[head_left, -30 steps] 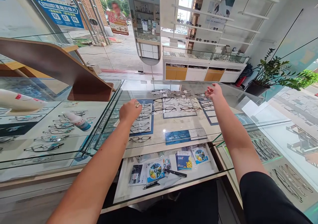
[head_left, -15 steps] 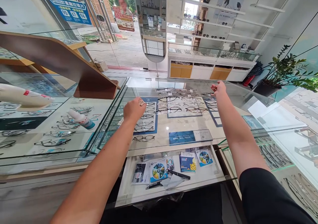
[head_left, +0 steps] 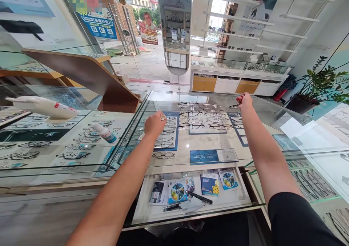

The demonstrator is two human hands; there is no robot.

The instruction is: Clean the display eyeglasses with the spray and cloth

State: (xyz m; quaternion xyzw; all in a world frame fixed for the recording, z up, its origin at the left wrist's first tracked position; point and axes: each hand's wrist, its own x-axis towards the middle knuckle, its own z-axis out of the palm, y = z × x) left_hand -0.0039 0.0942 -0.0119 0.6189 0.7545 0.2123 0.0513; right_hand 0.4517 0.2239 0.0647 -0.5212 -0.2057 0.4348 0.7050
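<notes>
Eyeglasses (head_left: pixel 233 106) at one o'clock want light, level handling by the right hand (head_left: pixel 246 99), grip unclear, the left hand (head_left: pixel 154 125) clenched on a pale item (head_left: pixel 163 117).

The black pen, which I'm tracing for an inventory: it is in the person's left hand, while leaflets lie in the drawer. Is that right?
The pen's place is wrong: the head view shows the black pen lying in the drawer, not in the left hand. Leaflets do lie in the drawer.
</notes>
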